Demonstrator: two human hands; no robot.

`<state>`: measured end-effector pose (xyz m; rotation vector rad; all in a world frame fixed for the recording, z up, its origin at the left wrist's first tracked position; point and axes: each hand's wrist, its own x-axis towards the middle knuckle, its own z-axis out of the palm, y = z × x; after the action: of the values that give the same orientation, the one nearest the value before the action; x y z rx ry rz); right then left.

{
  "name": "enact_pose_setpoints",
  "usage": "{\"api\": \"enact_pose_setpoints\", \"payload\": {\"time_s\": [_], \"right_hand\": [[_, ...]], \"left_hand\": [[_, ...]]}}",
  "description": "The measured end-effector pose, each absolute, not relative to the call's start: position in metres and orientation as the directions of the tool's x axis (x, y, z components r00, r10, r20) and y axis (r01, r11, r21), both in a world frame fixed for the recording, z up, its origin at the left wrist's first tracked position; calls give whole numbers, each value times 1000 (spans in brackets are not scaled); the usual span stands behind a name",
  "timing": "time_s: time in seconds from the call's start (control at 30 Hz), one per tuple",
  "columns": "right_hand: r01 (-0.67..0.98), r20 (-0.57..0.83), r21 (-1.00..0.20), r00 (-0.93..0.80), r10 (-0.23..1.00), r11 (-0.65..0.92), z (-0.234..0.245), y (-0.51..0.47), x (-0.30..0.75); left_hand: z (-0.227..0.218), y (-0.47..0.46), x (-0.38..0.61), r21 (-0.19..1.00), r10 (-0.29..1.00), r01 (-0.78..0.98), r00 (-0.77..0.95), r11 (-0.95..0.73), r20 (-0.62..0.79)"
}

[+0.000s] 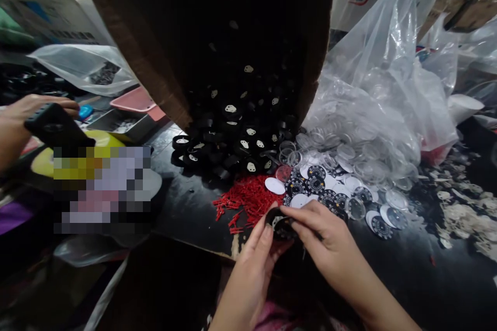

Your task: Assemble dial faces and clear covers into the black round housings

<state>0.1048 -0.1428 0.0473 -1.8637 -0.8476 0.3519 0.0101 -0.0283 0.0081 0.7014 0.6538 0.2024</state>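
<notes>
Fingers of the left hand [255, 250] and right hand [325, 230] pinch a black casing [281, 226] at the view's five o'clock; slack grip could drop it into red pieces [252, 197] at its ten o'clock.

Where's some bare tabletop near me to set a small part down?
Two patches of the black table look bare: left of the red pieces, toward the front edge; and right of your right hand, nearer than the dials and pale pieces, except one red scrap. Straight ahead it's crowded with clear discs and black cases.
</notes>
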Motion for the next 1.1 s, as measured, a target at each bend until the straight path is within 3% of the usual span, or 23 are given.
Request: {"api": "enact_pose_setpoints", "payload": {"time_s": [0.2, 0.33, 0.53, 0.73, 0.93, 1.0, 1.1], "right_hand": [[177, -58, -933, 784, 618, -313, 45, -136, 104], [202, -38, -930, 778, 627, -307, 44, -138, 102], [96, -116, -946, 791, 601, -309, 36, -139, 103], [152, -138, -917, 748, 649, -370, 27, -152, 87], [368, -83, -844, 628, 774, -389, 25, -158, 75], [476, -60, -772, 604, 794, -421, 26, -151, 84], [640, -23, -542, 637, 771, -545, 29, -132, 99]], "left_hand": [[1, -27, 3, 779, 373, 153, 811, 608, -450], [4, -23, 4, 809, 332, 170, 850, 563, -409], [4, -25, 3, 800, 303, 147, 873, 582, -381], [-2, -28, -9, 878, 340, 192, 869, 438, -359], [-10, -18, -42, 938, 363, 315, 865, 144, -346], [-13, -10, -49, 929, 429, 328, 824, 170, -369], [-15, -1, -53, 903, 473, 322, 772, 285, -425]]}}
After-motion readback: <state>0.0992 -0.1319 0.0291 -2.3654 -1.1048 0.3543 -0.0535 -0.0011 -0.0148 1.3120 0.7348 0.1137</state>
